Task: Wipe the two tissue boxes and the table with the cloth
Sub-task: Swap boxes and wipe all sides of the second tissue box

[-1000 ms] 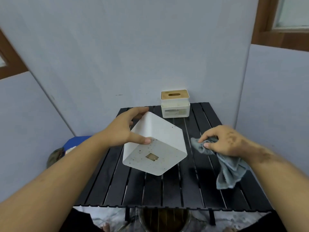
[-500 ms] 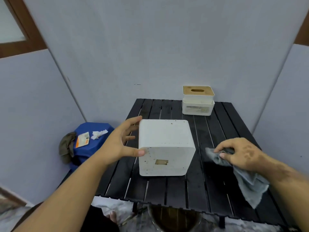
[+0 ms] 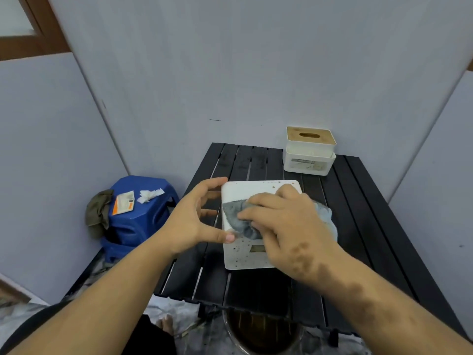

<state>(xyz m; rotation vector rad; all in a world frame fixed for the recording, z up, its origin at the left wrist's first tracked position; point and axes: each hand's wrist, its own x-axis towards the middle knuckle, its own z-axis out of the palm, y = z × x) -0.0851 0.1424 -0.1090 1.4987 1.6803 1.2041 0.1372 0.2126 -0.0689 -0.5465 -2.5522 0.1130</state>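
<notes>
A speckled white tissue box [image 3: 243, 254] stands in the middle of the black slatted table [image 3: 363, 226]. My left hand [image 3: 197, 219] holds its left side, thumb on the near face and fingers spread along the far edge. My right hand [image 3: 284, 221] presses the grey cloth [image 3: 236, 217] flat on the box's top, fingers curled over the bunched fabric. More cloth shows behind that hand at the right. A second white tissue box [image 3: 308, 155] with a wooden lid sits at the table's far right corner.
A blue plastic stool [image 3: 138, 219] stands left of the table with a green rag, a packet and crumpled tissue on it. Grey panels close in the back and both sides. A round metal basin [image 3: 263, 331] sits under the table's near edge.
My right hand carried the cloth from the table at the right up onto the top of the near box. The left hand stayed on the box's left side. The camera shifted left.
</notes>
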